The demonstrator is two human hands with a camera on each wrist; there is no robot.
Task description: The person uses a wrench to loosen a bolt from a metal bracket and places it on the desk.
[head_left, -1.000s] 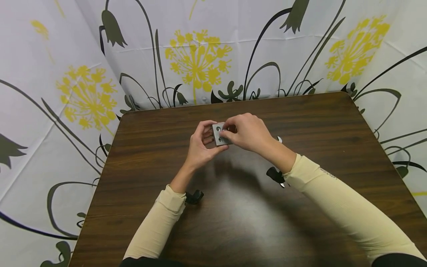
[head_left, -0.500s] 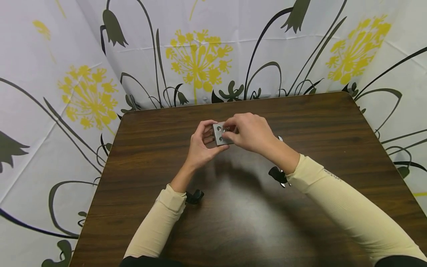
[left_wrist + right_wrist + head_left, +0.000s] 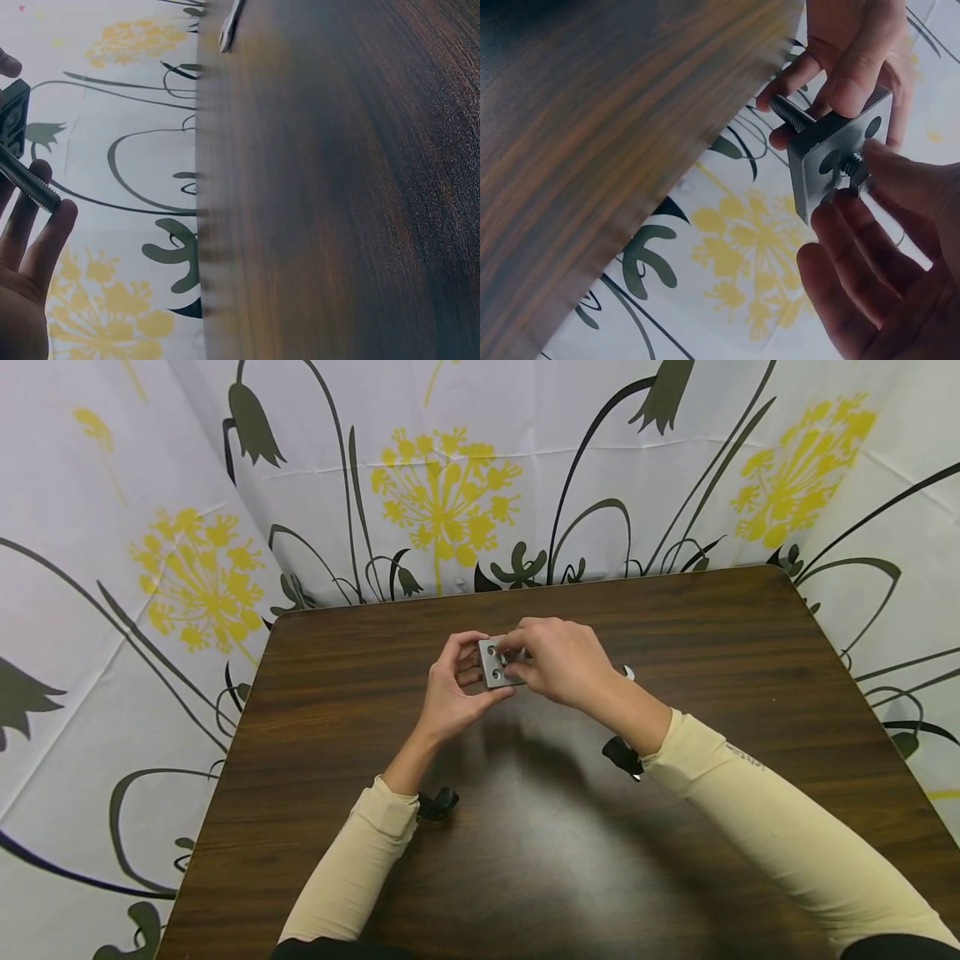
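Right wrist: left hand (image 3: 862, 60) wide, gripping plate (image 3: 847, 142); right hand (image 3: 896, 277) narrowly pinching bolt (image 3: 791, 112).
Likely hefty, rigid; hold edges (image 3: 797, 180).

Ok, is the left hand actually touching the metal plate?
Touching. The right wrist view shows it plainly: the left hand has its thumb laid over the edge of the metal plate.

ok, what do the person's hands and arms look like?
Left hand and right hand: bare. Left sleeve and right sleeve: pale yellow, folded at the cuff. Dark marking on the right one, too small to read. Left wrist device and right wrist device: small, black. Black fabric at the sleeves' upper ends.
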